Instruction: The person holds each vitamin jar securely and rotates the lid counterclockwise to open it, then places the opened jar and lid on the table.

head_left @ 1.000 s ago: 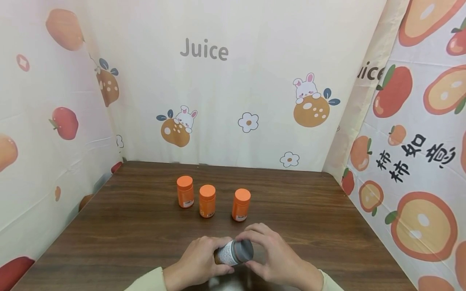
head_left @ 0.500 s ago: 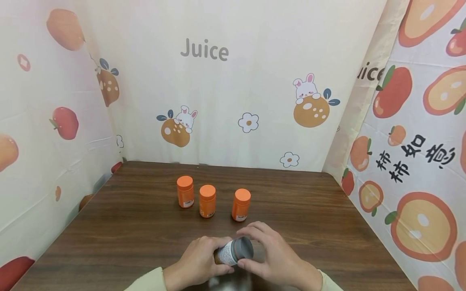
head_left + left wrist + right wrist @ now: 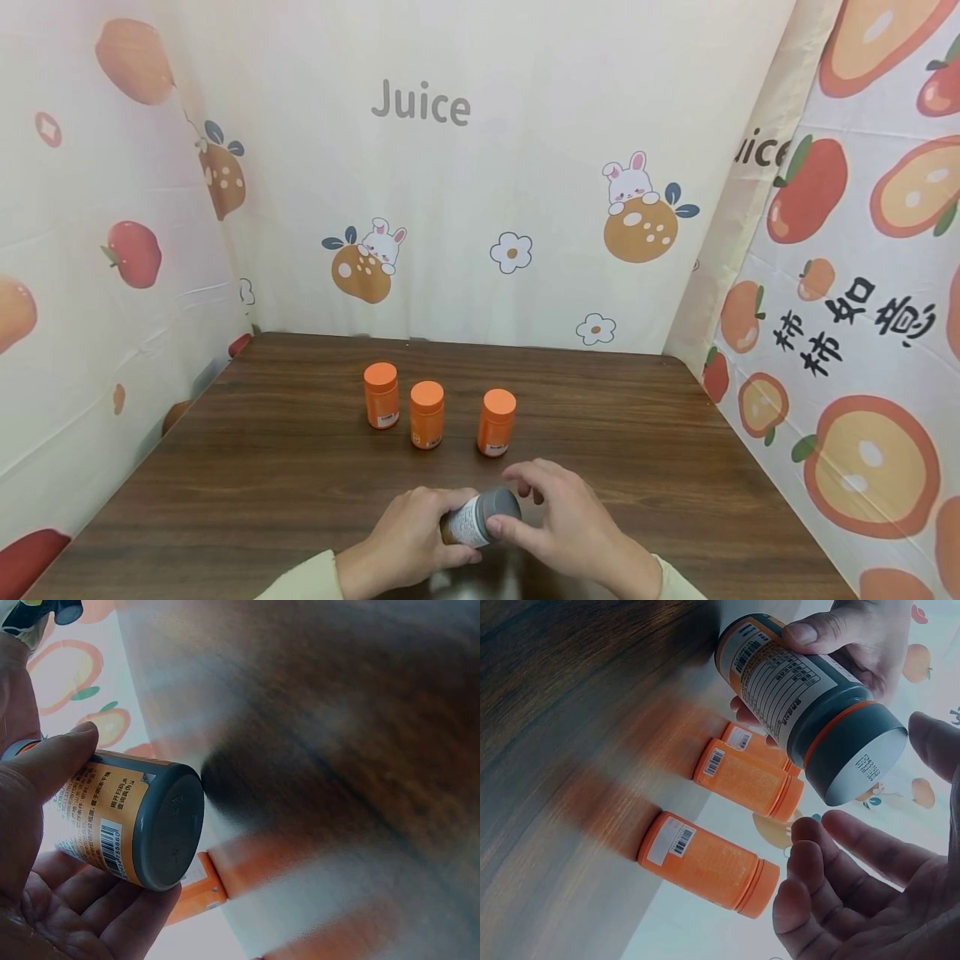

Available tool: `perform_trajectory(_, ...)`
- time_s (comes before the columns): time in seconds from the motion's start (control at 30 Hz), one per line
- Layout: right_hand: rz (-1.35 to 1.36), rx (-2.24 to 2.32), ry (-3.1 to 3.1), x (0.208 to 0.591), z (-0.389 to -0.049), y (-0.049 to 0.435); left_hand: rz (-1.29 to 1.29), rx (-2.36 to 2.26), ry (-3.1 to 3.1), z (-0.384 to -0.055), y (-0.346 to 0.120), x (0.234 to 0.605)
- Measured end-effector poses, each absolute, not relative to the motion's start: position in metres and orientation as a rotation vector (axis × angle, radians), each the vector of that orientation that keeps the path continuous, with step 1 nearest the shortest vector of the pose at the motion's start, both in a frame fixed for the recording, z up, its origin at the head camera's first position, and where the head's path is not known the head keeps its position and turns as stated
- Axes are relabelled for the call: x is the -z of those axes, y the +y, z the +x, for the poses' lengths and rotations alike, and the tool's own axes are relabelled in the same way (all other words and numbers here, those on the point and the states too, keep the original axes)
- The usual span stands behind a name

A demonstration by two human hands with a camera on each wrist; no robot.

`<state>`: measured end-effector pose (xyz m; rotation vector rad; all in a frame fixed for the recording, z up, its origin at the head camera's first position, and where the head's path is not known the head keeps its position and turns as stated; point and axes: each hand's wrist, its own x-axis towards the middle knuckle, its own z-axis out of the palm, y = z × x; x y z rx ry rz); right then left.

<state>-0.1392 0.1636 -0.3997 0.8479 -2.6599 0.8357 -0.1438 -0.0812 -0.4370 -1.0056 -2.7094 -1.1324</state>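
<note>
A dark grey pill bottle (image 3: 467,525) with a white and orange label lies tilted in my left hand (image 3: 414,533), its grey cap (image 3: 499,504) pointing right. In the left wrist view the thumb and fingers (image 3: 142,919) grip the bottle's body, and its base (image 3: 174,829) faces right. My right hand (image 3: 566,521) is beside the cap with fingers loosely bent and spread off it. Its thumb (image 3: 934,744) is close to the cap's edge; I cannot tell whether they touch. An orange ring (image 3: 832,735) shows below the cap in the right wrist view.
Three orange bottles with orange caps stand upright farther back on the brown wooden table (image 3: 637,433): a left one (image 3: 382,400), a middle one (image 3: 427,421) and a right one (image 3: 497,429). A fruit-printed curtain (image 3: 450,183) hangs behind the table.
The right hand's fingers have come away from the cap and bent, while its thumb has moved left across the cap's near side. The left hand and bottle have stayed in place.
</note>
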Motion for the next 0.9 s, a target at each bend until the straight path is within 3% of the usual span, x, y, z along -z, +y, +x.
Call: perform_trajectory(0.9,0.905,-0.936,-2.671,0.4005,-0.1425,0.1631,-1.014,1.146,-2.701,-0.1445,-0.0804,0.4386)
